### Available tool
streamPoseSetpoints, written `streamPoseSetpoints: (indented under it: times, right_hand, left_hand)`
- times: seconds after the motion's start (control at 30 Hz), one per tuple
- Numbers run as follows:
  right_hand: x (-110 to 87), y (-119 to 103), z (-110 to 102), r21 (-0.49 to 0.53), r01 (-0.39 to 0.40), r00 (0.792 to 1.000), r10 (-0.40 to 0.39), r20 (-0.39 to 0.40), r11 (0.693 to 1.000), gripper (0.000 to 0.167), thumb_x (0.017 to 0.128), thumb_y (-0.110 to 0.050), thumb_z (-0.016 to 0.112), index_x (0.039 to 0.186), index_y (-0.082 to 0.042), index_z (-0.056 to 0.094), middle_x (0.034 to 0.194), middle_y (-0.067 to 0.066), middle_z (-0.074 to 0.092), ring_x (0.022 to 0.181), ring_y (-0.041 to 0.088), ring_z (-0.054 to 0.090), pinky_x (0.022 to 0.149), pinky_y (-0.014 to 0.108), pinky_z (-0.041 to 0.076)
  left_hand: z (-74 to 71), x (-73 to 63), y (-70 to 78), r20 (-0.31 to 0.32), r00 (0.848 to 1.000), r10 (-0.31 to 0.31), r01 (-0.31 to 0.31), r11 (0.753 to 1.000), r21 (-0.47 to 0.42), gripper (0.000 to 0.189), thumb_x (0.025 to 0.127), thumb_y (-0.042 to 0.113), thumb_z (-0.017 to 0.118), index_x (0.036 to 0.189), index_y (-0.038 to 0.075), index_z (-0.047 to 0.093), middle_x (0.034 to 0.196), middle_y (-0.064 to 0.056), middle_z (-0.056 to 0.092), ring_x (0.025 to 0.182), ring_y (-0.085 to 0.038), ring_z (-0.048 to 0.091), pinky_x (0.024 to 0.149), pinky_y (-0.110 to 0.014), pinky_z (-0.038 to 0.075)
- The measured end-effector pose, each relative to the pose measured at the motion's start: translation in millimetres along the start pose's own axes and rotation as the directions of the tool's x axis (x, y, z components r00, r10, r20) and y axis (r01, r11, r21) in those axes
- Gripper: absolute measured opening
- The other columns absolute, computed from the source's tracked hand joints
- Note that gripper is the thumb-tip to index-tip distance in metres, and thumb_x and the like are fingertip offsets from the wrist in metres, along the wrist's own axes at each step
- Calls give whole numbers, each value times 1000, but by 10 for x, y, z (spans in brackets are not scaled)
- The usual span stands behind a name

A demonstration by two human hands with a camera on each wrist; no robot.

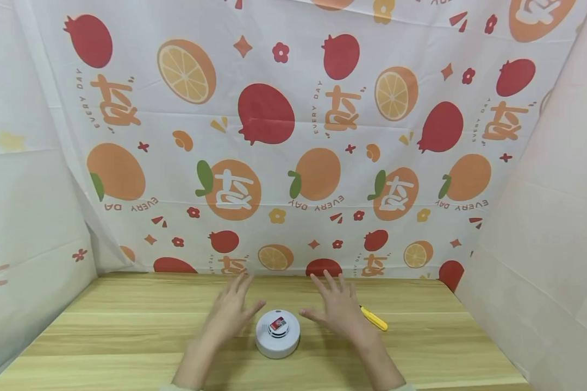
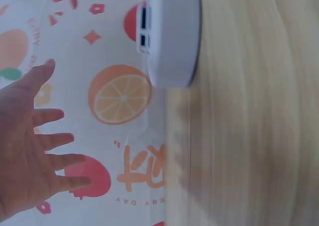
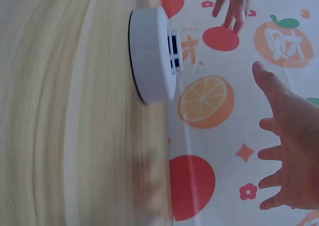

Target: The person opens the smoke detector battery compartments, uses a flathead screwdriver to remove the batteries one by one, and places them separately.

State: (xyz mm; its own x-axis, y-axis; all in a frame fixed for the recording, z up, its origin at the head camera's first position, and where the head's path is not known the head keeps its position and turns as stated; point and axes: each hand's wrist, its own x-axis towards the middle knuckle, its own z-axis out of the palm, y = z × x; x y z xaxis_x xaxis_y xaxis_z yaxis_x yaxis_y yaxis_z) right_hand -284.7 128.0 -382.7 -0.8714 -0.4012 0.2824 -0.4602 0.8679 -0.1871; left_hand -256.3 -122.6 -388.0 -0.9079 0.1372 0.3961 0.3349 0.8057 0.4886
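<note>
A round white smoke detector (image 1: 277, 343) with a red label on its raised centre sits on the wooden table. On its left, my left hand (image 1: 228, 312) is held with fingers spread, apart from the detector. My right hand (image 1: 341, 310) is spread the same way on the other side, also touching nothing. The left wrist view shows the detector's side (image 2: 174, 36) beyond the thumb of my left hand (image 2: 30, 151). In the right wrist view the detector (image 3: 149, 56) stands apart from my right hand (image 3: 294, 151). Both palms hold nothing.
A yellow utility knife (image 1: 374, 319) lies on the table (image 1: 127, 336), just right of my right hand. Behind the table hangs a white cloth (image 1: 283, 163) printed with fruit. Pale cloth walls (image 1: 543, 260) close off both sides.
</note>
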Motion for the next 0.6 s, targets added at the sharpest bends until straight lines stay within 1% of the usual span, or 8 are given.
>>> streamPoseSetpoints:
  times: [0.1, 0.17, 0.3, 0.37, 0.47, 0.6]
  right_hand:
    - [-1, -56, 27, 19, 9, 1000, -9, 6, 1000, 85, 77, -71, 46, 144, -20, 33, 146, 15, 25, 130, 45, 14, 99, 67, 15]
    - [-8, -99, 40, 39, 12, 1000, -13, 2, 999, 83, 78, -68, 50, 143, -18, 34, 145, 15, 27, 130, 44, 18, 99, 66, 19]
    - [-13, -171, 68, 97, 36, 999, -36, -8, 995, 79, 80, -61, 55, 140, -13, 38, 142, 17, 32, 126, 42, 28, 99, 63, 24]
    - [-10, -199, 83, 124, 51, 999, -51, -1, 991, 80, 80, -61, 56, 139, -10, 39, 140, 18, 34, 125, 40, 31, 98, 63, 25]
    - [-6, -232, 103, 151, 63, 997, -67, 24, 987, 82, 79, -61, 56, 140, -10, 37, 139, 17, 37, 124, 38, 34, 99, 60, 27]
    - [-19, -257, 124, 180, 53, 994, -69, 83, 982, 83, 78, -60, 59, 141, -11, 36, 138, 14, 39, 123, 35, 37, 98, 54, 34]
  left_hand:
    - [19, -38, 42, -15, 1000, -16, 15, 997, -71, 64, 87, 32, 62, 134, -5, 40, 137, -29, 32, 123, -47, 30, 99, -61, 25]
    - [42, -58, 60, -15, 999, -32, 31, 994, -105, 61, 87, 31, 62, 133, -5, 42, 135, -29, 35, 122, -46, 32, 99, -59, 28]
    - [97, -84, 73, -13, 998, -65, 62, 983, -174, 53, 88, 25, 62, 129, -5, 46, 132, -28, 40, 121, -45, 34, 99, -58, 29]
    - [126, -100, 82, -5, 997, -77, 75, 975, -211, 50, 88, 22, 62, 127, -5, 48, 131, -28, 41, 121, -44, 35, 98, -58, 30]
    - [171, -118, 93, 15, 997, -81, 82, 965, -249, 47, 87, 20, 62, 125, -5, 49, 129, -27, 44, 120, -42, 37, 99, -56, 31]
    - [206, -143, 105, 49, 997, -63, 74, 960, -269, 47, 86, 20, 64, 124, -5, 51, 127, -24, 46, 119, -41, 39, 98, -56, 32]
